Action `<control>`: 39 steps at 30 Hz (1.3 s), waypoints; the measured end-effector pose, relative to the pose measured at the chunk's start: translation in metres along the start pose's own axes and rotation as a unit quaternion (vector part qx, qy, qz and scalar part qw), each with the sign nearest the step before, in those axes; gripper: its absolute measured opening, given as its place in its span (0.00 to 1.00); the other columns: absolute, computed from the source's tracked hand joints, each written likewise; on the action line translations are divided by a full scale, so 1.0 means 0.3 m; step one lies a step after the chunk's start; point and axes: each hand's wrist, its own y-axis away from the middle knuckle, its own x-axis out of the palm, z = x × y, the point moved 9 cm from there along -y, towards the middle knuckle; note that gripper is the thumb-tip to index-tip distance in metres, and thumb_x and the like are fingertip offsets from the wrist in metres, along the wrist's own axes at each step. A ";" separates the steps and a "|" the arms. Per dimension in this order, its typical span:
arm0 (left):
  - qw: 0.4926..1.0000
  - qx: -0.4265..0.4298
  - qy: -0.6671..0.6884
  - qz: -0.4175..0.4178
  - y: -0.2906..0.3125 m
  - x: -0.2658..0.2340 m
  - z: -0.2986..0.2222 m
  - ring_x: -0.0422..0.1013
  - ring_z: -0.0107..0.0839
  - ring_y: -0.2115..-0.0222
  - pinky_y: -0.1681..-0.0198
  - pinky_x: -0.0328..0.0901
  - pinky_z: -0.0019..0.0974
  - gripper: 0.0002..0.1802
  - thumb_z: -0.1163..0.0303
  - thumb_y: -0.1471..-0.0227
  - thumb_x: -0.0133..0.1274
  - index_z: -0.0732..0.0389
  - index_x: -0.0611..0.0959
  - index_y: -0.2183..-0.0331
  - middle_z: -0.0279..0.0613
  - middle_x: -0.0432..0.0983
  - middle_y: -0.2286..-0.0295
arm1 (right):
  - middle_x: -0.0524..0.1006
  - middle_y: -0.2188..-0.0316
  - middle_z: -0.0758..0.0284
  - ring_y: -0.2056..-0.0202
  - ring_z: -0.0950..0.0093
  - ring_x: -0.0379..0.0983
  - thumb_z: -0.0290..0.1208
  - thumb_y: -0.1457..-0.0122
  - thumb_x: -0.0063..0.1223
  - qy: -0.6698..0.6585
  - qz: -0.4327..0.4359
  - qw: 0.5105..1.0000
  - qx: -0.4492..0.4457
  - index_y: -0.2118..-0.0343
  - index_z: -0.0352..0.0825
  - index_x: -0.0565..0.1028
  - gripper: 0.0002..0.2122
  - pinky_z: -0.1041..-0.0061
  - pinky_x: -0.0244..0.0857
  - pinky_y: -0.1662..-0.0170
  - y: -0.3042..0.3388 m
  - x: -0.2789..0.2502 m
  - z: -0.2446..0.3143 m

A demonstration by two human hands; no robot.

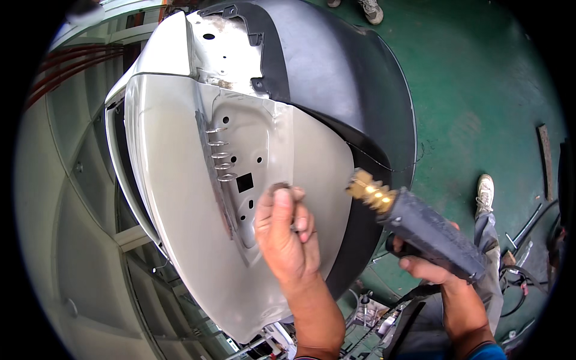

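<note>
In front of the car's bare lamp recess [264, 114], my left hand [288, 231] is raised with thumb and fingers closed. A small dark piece shows at its fingertips, too small to name. My right hand [429, 267] grips the handle of a black spot-welding gun [435, 228], its brass tip [372, 191] pointing up and left toward the panel. Tip and panel are apart. A row of several metal rings [223, 155] stands along the recess's left edge, left of my left hand. Pale grey car body panel [174, 168] surrounds them.
A dark bumper [336, 54] curves along the car's right side. Tools and cables [372, 312] lie low on the green floor [474, 90], with a T-handled bar [525, 225] and a wooden strip [545, 162] at right. Another person's shoe [372, 11] shows at the top.
</note>
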 end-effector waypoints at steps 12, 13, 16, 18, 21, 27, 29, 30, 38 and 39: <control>0.973 0.019 0.228 0.029 -0.076 -0.053 -0.041 0.61 0.18 0.76 0.81 0.58 0.18 0.12 0.67 0.35 0.48 0.63 0.75 0.53 0.40 0.75 0.61 | 0.74 0.76 0.65 0.79 0.68 0.70 0.22 0.68 0.62 -0.005 0.065 0.982 -0.179 0.66 0.30 0.75 0.19 0.73 0.65 0.73 -0.101 0.184 0.101; 0.971 0.006 0.237 0.034 -0.082 -0.060 -0.033 0.60 0.18 0.78 0.80 0.58 0.19 0.12 0.65 0.35 0.48 0.60 0.75 0.55 0.37 0.73 0.65 | 0.73 0.76 0.65 0.79 0.68 0.70 0.22 0.68 0.61 0.005 0.060 0.978 -0.199 0.66 0.30 0.75 0.19 0.73 0.65 0.73 -0.106 0.192 0.114; 0.959 -0.036 0.279 0.018 -0.094 -0.073 -0.008 0.55 0.19 0.85 0.80 0.57 0.22 0.11 0.57 0.36 0.49 0.53 0.77 0.59 0.29 0.66 0.79 | 0.73 0.77 0.65 0.79 0.68 0.70 0.21 0.67 0.61 0.019 0.058 0.970 -0.235 0.66 0.30 0.75 0.18 0.72 0.65 0.73 -0.120 0.212 0.131; 0.944 -0.062 0.321 0.037 -0.102 -0.064 0.007 0.55 0.20 0.85 0.81 0.56 0.23 0.11 0.57 0.36 0.49 0.53 0.77 0.59 0.30 0.66 0.79 | 0.73 0.77 0.65 0.79 0.68 0.70 0.21 0.67 0.61 0.003 0.070 0.971 -0.227 0.67 0.30 0.75 0.18 0.72 0.65 0.73 -0.131 0.224 0.130; 0.929 -0.070 0.361 0.054 -0.112 -0.054 0.017 0.56 0.21 0.82 0.82 0.56 0.24 0.10 0.59 0.37 0.50 0.54 0.76 0.59 0.30 0.65 0.76 | 0.73 0.77 0.64 0.79 0.68 0.70 0.20 0.66 0.60 0.000 0.074 0.967 -0.243 0.67 0.29 0.75 0.17 0.72 0.65 0.73 -0.145 0.239 0.145; 0.889 -0.089 0.428 0.135 -0.127 -0.041 0.034 0.58 0.23 0.72 0.76 0.60 0.29 0.09 0.65 0.39 0.51 0.57 0.78 0.58 0.30 0.64 0.67 | 0.73 0.77 0.64 0.78 0.70 0.70 0.18 0.63 0.59 -0.010 0.092 0.969 -0.229 0.66 0.28 0.75 0.16 0.74 0.64 0.73 -0.183 0.269 0.146; 0.877 -0.079 0.450 0.148 -0.120 -0.004 0.025 0.58 0.23 0.70 0.74 0.61 0.30 0.09 0.66 0.39 0.51 0.57 0.80 0.58 0.30 0.63 0.66 | 0.73 0.77 0.65 0.78 0.71 0.70 0.18 0.63 0.58 -0.018 0.106 0.969 -0.223 0.66 0.28 0.76 0.16 0.74 0.64 0.73 -0.195 0.284 0.140; 0.872 -0.078 0.456 0.163 -0.123 0.003 0.025 0.58 0.23 0.70 0.73 0.61 0.29 0.09 0.66 0.39 0.51 0.57 0.80 0.58 0.30 0.62 0.67 | 0.73 0.77 0.65 0.78 0.71 0.70 0.18 0.63 0.58 -0.022 0.112 0.969 -0.220 0.66 0.28 0.76 0.16 0.74 0.64 0.73 -0.199 0.289 0.137; 0.841 -0.072 0.494 0.207 -0.128 0.051 0.018 0.55 0.25 0.71 0.69 0.61 0.29 0.12 0.71 0.45 0.58 0.54 0.79 0.57 0.30 0.59 0.71 | 0.74 0.77 0.67 0.78 0.72 0.71 0.16 0.62 0.58 -0.024 0.116 0.970 -0.212 0.66 0.28 0.76 0.15 0.75 0.65 0.73 -0.211 0.291 0.150; 0.842 -0.070 0.493 0.207 -0.127 0.046 0.016 0.55 0.25 0.71 0.69 0.61 0.29 0.13 0.72 0.46 0.58 0.54 0.79 0.57 0.30 0.59 0.71 | 0.74 0.77 0.66 0.78 0.73 0.72 0.16 0.62 0.58 -0.026 0.119 0.971 -0.207 0.66 0.28 0.76 0.15 0.75 0.65 0.73 -0.213 0.295 0.149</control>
